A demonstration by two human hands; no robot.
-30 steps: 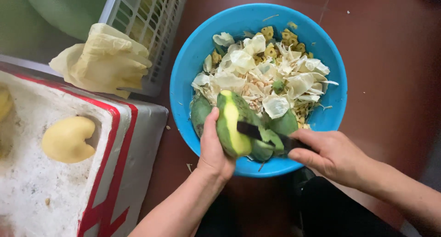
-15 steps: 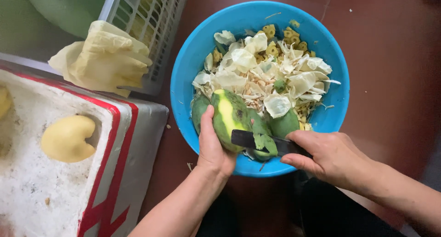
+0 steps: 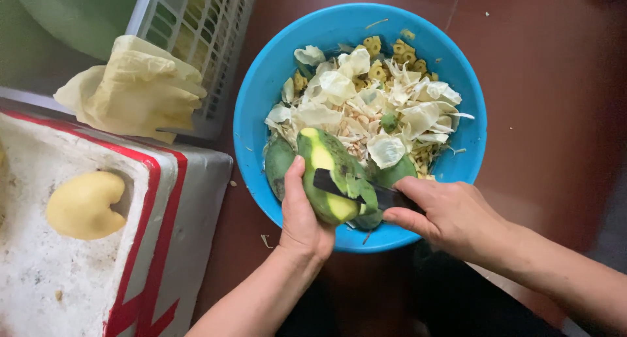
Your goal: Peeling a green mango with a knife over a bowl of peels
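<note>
My left hand (image 3: 302, 218) grips a green mango (image 3: 326, 170) with part of its skin cut away, showing yellow flesh. It hangs over the near rim of a blue plastic basin (image 3: 261, 82). My right hand (image 3: 447, 214) holds a dark-bladed knife (image 3: 339, 184), the blade lying across the mango's side under a strip of green peel. Inside the basin lie pale peels and scraps (image 3: 366, 108) and other green mangoes (image 3: 279, 164).
A peeled yellow mango (image 3: 83, 205) rests in a white foam box with red stripes (image 3: 163, 200) at the left. Yellow rubber gloves (image 3: 137, 89) lie on the box's far edge beside a white slatted crate (image 3: 202, 30). The floor (image 3: 555, 82) is reddish brown.
The knife has slid down the mango toward me, lifting more green peel, and the fruit has turned slightly in my left hand. Both hands stay over the basin's near rim.
</note>
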